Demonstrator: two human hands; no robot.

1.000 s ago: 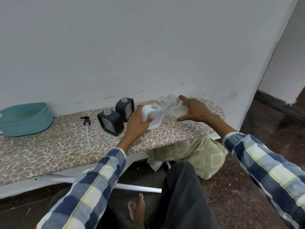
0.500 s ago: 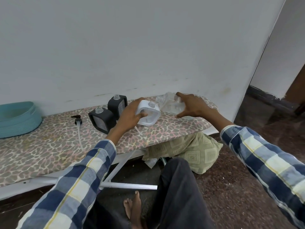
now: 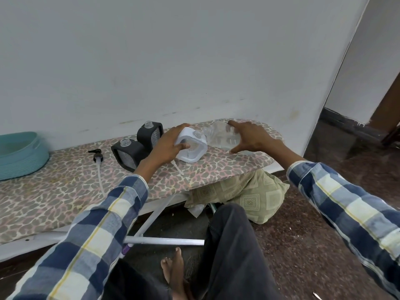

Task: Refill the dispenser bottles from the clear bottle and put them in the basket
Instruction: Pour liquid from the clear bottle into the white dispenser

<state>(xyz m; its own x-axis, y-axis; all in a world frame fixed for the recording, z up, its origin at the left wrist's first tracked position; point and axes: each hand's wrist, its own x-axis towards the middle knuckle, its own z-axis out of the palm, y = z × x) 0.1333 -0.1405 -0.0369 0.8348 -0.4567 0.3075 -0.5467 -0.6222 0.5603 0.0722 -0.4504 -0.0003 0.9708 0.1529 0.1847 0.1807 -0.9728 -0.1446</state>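
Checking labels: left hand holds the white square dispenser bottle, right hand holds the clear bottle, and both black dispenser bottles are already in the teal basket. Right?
Not quite. The head view shows both black square dispenser bottles standing on the patterned ironing board, outside the teal woven basket. The rest holds: left hand grips the white square dispenser bottle, right hand holds the clear plastic bottle.

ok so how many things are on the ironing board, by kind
black dispenser bottles: 2
white dispenser bottle: 1, held by the left hand
clear bottle: 1, held tilted by the right hand
black pump head with tube: 1
teal basket: 1
total: 6
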